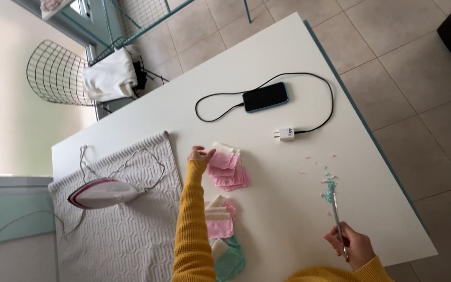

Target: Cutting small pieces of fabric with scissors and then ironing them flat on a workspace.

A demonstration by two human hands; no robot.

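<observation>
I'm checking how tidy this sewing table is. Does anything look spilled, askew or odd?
Yes: tiny pink and mint-green fabric snippets lie scattered on the white table, around the tip of the metal scissors in the right hand. The pink fabric-square stack under the left hand is fanned unevenly.

Home room, set up for sewing and ironing. White tabletop point(267, 57) on a tiled floor point(392, 78); iron point(105, 193) on a quilted mat point(126, 240), phone point(265, 97) charging, wire chair point(53, 73) at far left.
</observation>
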